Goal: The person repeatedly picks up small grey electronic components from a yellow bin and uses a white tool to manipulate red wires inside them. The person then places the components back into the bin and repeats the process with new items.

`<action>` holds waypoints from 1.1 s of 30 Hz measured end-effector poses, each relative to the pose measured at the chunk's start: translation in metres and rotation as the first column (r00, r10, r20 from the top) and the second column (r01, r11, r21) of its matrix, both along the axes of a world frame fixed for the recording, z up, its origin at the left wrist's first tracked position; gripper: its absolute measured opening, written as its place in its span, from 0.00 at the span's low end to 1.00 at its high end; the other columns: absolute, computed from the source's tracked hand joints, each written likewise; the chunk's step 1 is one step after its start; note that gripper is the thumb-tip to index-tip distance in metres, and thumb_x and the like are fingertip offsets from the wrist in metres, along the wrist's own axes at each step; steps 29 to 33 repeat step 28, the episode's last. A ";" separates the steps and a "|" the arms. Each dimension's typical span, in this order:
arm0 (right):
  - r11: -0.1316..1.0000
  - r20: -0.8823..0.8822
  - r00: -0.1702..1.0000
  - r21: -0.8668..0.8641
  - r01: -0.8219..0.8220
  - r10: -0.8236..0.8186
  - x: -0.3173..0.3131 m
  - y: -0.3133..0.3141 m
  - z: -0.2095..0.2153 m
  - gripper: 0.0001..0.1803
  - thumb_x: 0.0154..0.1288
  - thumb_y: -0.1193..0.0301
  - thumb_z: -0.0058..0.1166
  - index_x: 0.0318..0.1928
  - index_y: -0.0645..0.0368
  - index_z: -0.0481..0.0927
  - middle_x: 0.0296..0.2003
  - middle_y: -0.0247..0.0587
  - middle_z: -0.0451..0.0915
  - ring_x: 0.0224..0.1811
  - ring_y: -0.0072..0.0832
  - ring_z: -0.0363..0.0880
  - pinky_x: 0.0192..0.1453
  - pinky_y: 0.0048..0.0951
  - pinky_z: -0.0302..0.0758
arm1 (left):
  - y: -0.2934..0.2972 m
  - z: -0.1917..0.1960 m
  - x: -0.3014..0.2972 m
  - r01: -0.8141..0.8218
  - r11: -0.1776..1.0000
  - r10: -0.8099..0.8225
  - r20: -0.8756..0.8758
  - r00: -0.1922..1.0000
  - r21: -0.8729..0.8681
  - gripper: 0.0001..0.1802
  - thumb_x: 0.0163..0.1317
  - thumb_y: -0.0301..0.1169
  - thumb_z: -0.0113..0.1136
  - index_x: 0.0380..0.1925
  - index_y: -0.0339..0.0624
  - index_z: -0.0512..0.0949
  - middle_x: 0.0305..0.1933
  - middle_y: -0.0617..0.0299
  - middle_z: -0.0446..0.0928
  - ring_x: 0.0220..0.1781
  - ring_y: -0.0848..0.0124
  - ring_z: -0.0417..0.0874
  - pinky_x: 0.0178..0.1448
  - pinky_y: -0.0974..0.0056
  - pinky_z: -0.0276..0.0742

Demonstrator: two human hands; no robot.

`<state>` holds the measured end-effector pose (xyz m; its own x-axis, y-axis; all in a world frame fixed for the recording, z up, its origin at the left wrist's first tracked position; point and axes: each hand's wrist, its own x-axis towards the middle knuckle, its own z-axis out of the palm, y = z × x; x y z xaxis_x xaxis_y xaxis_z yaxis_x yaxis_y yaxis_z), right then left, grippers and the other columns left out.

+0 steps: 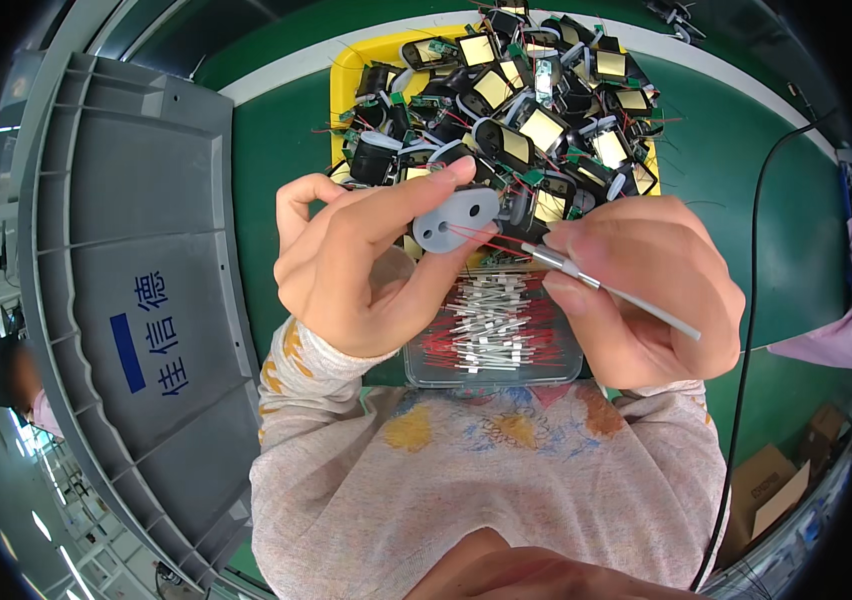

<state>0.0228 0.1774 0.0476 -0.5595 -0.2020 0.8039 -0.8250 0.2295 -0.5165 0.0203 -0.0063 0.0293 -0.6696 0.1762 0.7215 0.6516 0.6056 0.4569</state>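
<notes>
Grey plastic plate (456,217) pinched by left hand (366,270), right hand (646,290) threading tube (606,292).

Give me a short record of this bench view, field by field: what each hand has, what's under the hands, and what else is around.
left hand: left hand pinches a flat grey plastic piece with holes
right hand: right hand holds a thin white-sleeved part whose red wires reach a hole in the grey piece
under the hands: clear tray of similar white tubes with red leads
behind: yellow bin heaped with black coil parts
surface: green mat
left side: grey plastic crate lid
right side: black cable
</notes>
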 end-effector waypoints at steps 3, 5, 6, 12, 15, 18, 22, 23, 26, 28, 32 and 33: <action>1.000 -0.034 0.999 0.005 0.000 0.000 -0.002 -0.001 -0.001 0.16 0.37 0.86 0.62 0.32 0.71 0.75 0.27 0.50 0.78 0.26 0.37 0.77 0.30 0.30 0.74 | 0.001 -0.001 0.001 0.005 1.000 -0.005 -0.001 1.000 0.008 0.22 0.35 0.25 0.71 0.35 0.43 0.77 0.33 0.68 0.82 0.21 0.82 0.74 0.37 0.71 0.57; 1.000 -0.064 0.998 0.005 -0.009 0.009 -0.003 -0.001 -0.003 0.17 0.35 0.86 0.62 0.32 0.71 0.75 0.27 0.50 0.78 0.26 0.37 0.77 0.29 0.30 0.75 | 0.001 0.000 0.002 -0.009 1.000 0.009 0.003 1.000 -0.029 0.22 0.35 0.25 0.71 0.35 0.43 0.77 0.34 0.68 0.82 0.21 0.82 0.74 0.37 0.72 0.57; 1.000 -0.084 0.996 0.006 -0.017 0.018 -0.004 -0.001 -0.003 0.17 0.35 0.86 0.62 0.32 0.71 0.75 0.26 0.50 0.78 0.26 0.37 0.78 0.29 0.30 0.75 | 0.001 0.000 0.003 -0.018 0.999 0.018 0.004 1.000 -0.047 0.22 0.35 0.25 0.71 0.35 0.43 0.77 0.34 0.68 0.82 0.22 0.82 0.74 0.37 0.72 0.57; 1.000 -0.141 0.990 0.011 0.001 0.000 -0.005 -0.002 -0.005 0.18 0.33 0.86 0.63 0.32 0.71 0.75 0.25 0.51 0.78 0.24 0.37 0.78 0.27 0.30 0.75 | 0.001 0.001 0.001 -0.016 0.987 0.011 -0.032 0.999 -0.159 0.25 0.34 0.24 0.73 0.35 0.35 0.73 0.32 0.55 0.82 0.20 0.80 0.62 0.40 0.71 0.58; 1.000 -0.137 0.991 -0.013 -0.007 0.006 -0.005 -0.003 -0.007 0.19 0.33 0.86 0.63 0.32 0.71 0.75 0.25 0.50 0.78 0.24 0.36 0.78 0.26 0.30 0.75 | 0.001 0.001 0.001 -0.040 0.984 0.031 -0.058 0.998 -0.173 0.24 0.35 0.24 0.73 0.35 0.35 0.73 0.32 0.56 0.82 0.20 0.80 0.63 0.40 0.71 0.58; 1.000 -0.126 0.992 -0.019 -0.023 0.020 -0.005 -0.003 -0.007 0.19 0.33 0.86 0.63 0.32 0.71 0.75 0.25 0.50 0.78 0.24 0.36 0.77 0.26 0.30 0.75 | 0.001 0.000 0.001 -0.051 0.982 0.039 -0.073 0.997 -0.181 0.24 0.35 0.24 0.73 0.35 0.36 0.72 0.32 0.55 0.82 0.20 0.80 0.65 0.40 0.70 0.58; 0.998 -0.097 0.994 -0.044 -0.049 0.045 -0.006 -0.002 -0.006 0.19 0.32 0.86 0.63 0.32 0.72 0.75 0.25 0.51 0.78 0.24 0.36 0.78 0.27 0.30 0.75 | 0.001 -0.001 0.001 -0.048 0.988 0.038 -0.071 0.997 -0.149 0.22 0.37 0.24 0.71 0.35 0.38 0.73 0.33 0.58 0.82 0.22 0.80 0.70 0.39 0.71 0.58; 0.997 -0.093 0.995 -0.052 -0.051 0.046 -0.006 -0.003 -0.006 0.19 0.32 0.86 0.63 0.32 0.71 0.75 0.26 0.51 0.79 0.24 0.37 0.78 0.27 0.30 0.75 | 0.001 -0.003 0.001 -0.051 0.991 0.043 -0.070 0.997 -0.121 0.21 0.37 0.23 0.70 0.35 0.40 0.74 0.34 0.62 0.82 0.24 0.80 0.73 0.38 0.72 0.57; 0.996 -0.081 0.996 -0.076 -0.052 0.046 -0.006 -0.002 -0.007 0.19 0.33 0.86 0.63 0.32 0.71 0.76 0.26 0.51 0.79 0.24 0.37 0.78 0.28 0.31 0.75 | 0.001 -0.004 0.000 -0.035 0.996 0.030 -0.062 0.998 -0.083 0.21 0.37 0.23 0.69 0.35 0.42 0.75 0.35 0.66 0.82 0.26 0.81 0.77 0.38 0.72 0.57; 0.995 -0.077 0.996 -0.083 -0.057 0.051 -0.006 -0.003 -0.008 0.19 0.33 0.86 0.63 0.32 0.71 0.76 0.26 0.50 0.79 0.24 0.37 0.78 0.28 0.31 0.75 | 0.000 -0.005 0.000 -0.022 0.998 0.018 -0.061 0.998 -0.067 0.22 0.37 0.23 0.69 0.36 0.41 0.75 0.35 0.66 0.82 0.26 0.80 0.78 0.38 0.72 0.58; 0.995 -0.077 0.996 -0.083 -0.057 0.051 -0.006 -0.003 -0.008 0.19 0.33 0.86 0.63 0.32 0.71 0.76 0.26 0.50 0.79 0.24 0.37 0.78 0.28 0.31 0.75 | 0.000 -0.005 0.000 -0.022 0.998 0.018 -0.061 0.998 -0.067 0.22 0.37 0.23 0.69 0.36 0.41 0.75 0.35 0.66 0.82 0.26 0.80 0.78 0.38 0.72 0.58; 0.995 -0.077 0.996 -0.083 -0.057 0.051 -0.006 -0.003 -0.008 0.19 0.33 0.86 0.63 0.32 0.71 0.76 0.26 0.50 0.79 0.24 0.37 0.78 0.28 0.31 0.75 | 0.000 -0.005 0.000 -0.022 0.998 0.018 -0.061 0.998 -0.067 0.22 0.37 0.23 0.69 0.36 0.41 0.75 0.35 0.66 0.82 0.26 0.80 0.78 0.38 0.72 0.58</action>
